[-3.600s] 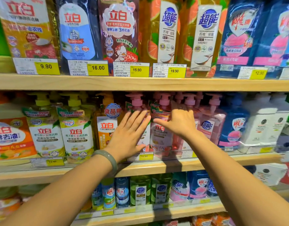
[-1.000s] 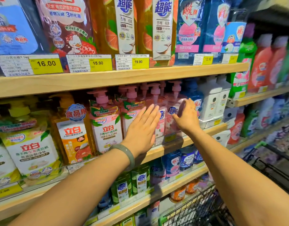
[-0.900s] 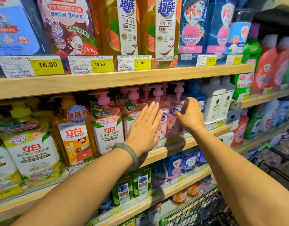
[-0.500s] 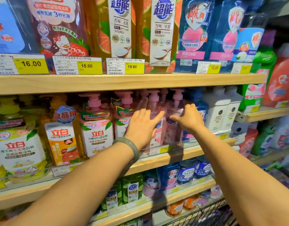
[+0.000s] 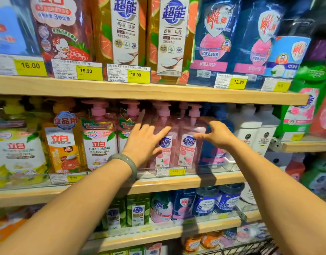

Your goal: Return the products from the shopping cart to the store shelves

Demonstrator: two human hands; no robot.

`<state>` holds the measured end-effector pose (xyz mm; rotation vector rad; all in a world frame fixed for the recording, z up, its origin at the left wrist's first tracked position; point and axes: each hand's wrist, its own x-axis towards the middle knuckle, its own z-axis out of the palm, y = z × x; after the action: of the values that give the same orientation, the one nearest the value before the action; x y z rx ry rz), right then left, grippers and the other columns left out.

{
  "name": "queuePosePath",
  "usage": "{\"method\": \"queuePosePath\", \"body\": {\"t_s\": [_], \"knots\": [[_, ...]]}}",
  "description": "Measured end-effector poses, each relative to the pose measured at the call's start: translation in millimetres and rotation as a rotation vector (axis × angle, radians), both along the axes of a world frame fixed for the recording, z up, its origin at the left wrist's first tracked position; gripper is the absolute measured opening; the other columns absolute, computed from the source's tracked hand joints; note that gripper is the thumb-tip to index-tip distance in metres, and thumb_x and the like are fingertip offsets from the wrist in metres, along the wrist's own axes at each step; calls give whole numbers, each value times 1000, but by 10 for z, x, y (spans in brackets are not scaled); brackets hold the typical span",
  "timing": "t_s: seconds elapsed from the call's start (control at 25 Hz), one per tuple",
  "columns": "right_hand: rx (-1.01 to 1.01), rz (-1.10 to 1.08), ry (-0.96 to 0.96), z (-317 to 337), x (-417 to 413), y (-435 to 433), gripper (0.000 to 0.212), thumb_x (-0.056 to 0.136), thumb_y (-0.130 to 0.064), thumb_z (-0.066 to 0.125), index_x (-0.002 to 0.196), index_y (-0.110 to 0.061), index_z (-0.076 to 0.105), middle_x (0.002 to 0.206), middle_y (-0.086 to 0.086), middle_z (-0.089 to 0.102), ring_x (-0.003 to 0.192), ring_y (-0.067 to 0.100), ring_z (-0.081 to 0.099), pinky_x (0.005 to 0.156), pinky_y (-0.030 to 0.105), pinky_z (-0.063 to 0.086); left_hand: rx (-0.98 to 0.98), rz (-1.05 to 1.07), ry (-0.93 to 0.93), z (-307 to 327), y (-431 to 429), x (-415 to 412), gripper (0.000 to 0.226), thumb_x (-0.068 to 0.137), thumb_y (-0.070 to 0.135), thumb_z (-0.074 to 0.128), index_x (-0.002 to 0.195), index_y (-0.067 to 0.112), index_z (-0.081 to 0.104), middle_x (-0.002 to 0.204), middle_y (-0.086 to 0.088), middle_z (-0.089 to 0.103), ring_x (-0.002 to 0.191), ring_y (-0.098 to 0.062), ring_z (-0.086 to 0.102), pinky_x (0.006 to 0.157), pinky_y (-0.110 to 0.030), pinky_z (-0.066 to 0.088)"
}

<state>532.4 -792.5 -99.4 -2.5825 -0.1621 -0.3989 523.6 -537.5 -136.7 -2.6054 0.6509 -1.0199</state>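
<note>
- Reaches over the shopping cart (image 5: 250,248) low at the right, both forearms stretched out; risks brushing the green bottles (image 5: 138,212) below with an arm by leaning further.
- Lays the left hand (image 5: 145,140) flat, fingers straight and spread, on the front of the left pink pump bottle (image 5: 165,150) (the product being put back, most likely), upright on the middle shelf (image 5: 186,181) behind the clear front rail (image 5: 219,167).
- Holds the right hand (image 5: 218,135) half curled with nothing clasped, thumb tip at the shoulder of the right pink pump bottle (image 5: 189,144).
- Could topple either bottle backwards by pushing high on the body, knocking into the pink bottles behind (image 5: 182,107).
- Could jam a pump head (image 5: 163,107) against the upper shelf (image 5: 158,92) by lifting, given so little room above.
- Could leave a label turned aside, or a bottle off its 12.90 price tag (image 5: 170,171), by shoving unevenly.
</note>
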Motion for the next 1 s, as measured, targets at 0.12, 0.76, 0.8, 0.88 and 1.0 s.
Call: {"method": "queuePosePath", "body": {"t_s": [0.12,0.76,0.8,0.88,1.0], "knots": [[-20,56,51,83,-18,-155,64,82,-30,73,140,-21,46,133,1,58,91,21,65,76,29,50,19,6,-62,-15,12,26,77,82,62,52,147,32,26,101,-6,64,92,-26,58,77,-36,39],[-123,-185,-228,-475,-129,353,70,75,-41,77,121,-4,41,126,16,44,114,34,50,90,42,45,20,0,-23,-211,-105,-45,102,67,50,75,146,6,28,123,-19,50,105,-35,49,93,-42,41],[-115,-187,-221,-473,-130,366,69,75,-41,78,120,-4,41,125,16,44,114,34,50,89,41,45,25,0,-18,-215,-91,-40,101,71,51,72,148,7,23,126,-18,47,108,-34,48,96,-42,39],[-103,-168,-194,-466,-115,358,69,75,-39,78,122,-4,41,127,16,43,116,33,49,91,40,45,39,27,22,-229,-102,-53,99,80,51,63,150,8,8,134,-17,39,116,-34,42,102,-41,32],[-57,-123,-153,-462,-137,312,83,78,-36,75,140,-6,29,146,16,30,134,33,37,105,40,37,44,69,45,-204,-167,-106,98,87,50,54,150,11,-9,150,-18,21,134,-36,25,114,-43,16]]}}
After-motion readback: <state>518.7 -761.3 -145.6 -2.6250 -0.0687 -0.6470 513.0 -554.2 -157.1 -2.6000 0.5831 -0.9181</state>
